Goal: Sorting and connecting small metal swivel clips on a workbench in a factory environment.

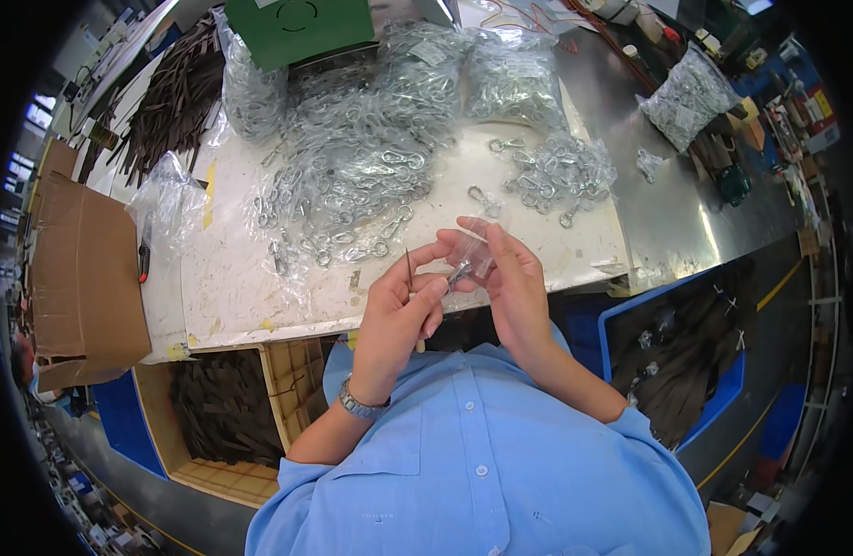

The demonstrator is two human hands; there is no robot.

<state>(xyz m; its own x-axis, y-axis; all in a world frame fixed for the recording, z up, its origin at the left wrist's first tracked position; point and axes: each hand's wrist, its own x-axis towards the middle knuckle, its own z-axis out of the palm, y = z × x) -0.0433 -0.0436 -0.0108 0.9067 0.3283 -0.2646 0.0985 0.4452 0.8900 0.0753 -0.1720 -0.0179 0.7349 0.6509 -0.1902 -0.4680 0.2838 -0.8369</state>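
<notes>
Both my hands meet over the table's front edge, around a small clear plastic bag (473, 248). My left hand (396, 304) pinches a shiny metal snap hook (459, 272) at the mouth of the bag. A thin, dark, pointed tool (409, 264) also sticks up from between its fingers; its kind is unclear. My right hand (517, 287) has its fingers closed on the bag from the other side. Just beyond, another snap hook (483, 198) lies on the white tabletop (232, 296). Bagged snap hooks (556, 176) form a small pile to the right.
A large heap of bagged hooks (352, 176) covers the table's middle, with a green box (301, 32) behind. Dark strips (171, 97) lie far left, above a cardboard box (88, 269). A wooden crate (218, 477) and blue bin (728, 394) hold more dark strips below.
</notes>
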